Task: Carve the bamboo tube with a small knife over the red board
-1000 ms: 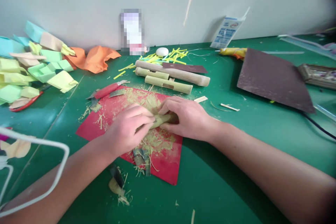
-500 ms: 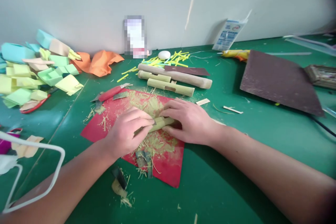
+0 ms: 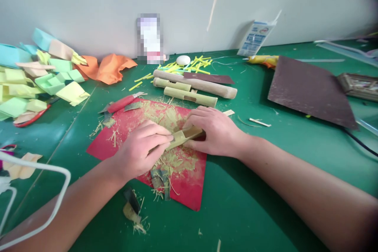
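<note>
A short bamboo tube [image 3: 179,138] with a cut-out in its side is between my two hands, above a red sheet [image 3: 189,193]. My left hand [image 3: 147,145] grips its left end, fingers and thumb pinched around it. A small dark patch shows by those fingertips; I cannot tell what it is. My right hand [image 3: 214,130] is closed around the tube's right part, the hollow facing up between thumb and fingers. Pale green dust and shavings [image 3: 189,161] cover much of the sheet, along with dark scraps [image 3: 161,179]. A red-handled knife [image 3: 122,103] lies at the sheet's upper left edge.
Behind the sheet lie two cut bamboo tubes [image 3: 203,99] and a longer stick [image 3: 206,86]. Folded papers [image 3: 17,90] are heaped at left. A phone [image 3: 149,39] leans on the wall. A brown sheet [image 3: 310,92] lies right, a white wire frame [image 3: 63,193] front left.
The bamboo tube has turned in my hands, so more of its hollow shows beside my right hand. My right fingers have shifted slightly. The whole view has moved a little.
</note>
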`<state>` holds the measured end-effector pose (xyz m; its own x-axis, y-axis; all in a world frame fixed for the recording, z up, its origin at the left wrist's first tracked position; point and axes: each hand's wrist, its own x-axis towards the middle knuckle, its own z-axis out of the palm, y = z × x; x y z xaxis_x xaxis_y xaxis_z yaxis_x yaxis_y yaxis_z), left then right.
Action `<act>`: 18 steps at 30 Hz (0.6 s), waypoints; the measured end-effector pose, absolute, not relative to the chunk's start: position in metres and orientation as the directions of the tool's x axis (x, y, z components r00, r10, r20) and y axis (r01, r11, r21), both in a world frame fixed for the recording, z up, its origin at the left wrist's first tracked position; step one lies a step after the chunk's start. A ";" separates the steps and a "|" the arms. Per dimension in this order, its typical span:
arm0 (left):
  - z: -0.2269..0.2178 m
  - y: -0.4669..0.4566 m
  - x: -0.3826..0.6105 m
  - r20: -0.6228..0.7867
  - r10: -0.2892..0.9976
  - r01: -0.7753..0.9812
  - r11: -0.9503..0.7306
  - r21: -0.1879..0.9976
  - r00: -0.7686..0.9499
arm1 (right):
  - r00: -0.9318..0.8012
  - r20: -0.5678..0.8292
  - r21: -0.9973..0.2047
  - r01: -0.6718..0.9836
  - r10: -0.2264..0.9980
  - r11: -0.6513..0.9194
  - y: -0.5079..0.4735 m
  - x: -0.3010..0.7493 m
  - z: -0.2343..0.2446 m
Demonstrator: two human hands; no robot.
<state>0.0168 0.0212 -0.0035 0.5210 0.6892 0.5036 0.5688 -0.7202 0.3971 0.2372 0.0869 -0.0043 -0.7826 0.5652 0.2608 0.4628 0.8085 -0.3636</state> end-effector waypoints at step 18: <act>-0.007 0.018 0.025 0.516 0.642 0.545 -0.762 0.348 0.567 | -0.765 0.239 -0.382 0.492 0.598 0.782 0.087 0.235 -0.004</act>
<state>0.0247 0.0180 -0.0070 0.5675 0.6418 0.5158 0.5454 -0.7623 0.3485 0.2352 0.0874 -0.0041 -0.7653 0.5978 0.2388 0.4920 0.7823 -0.3820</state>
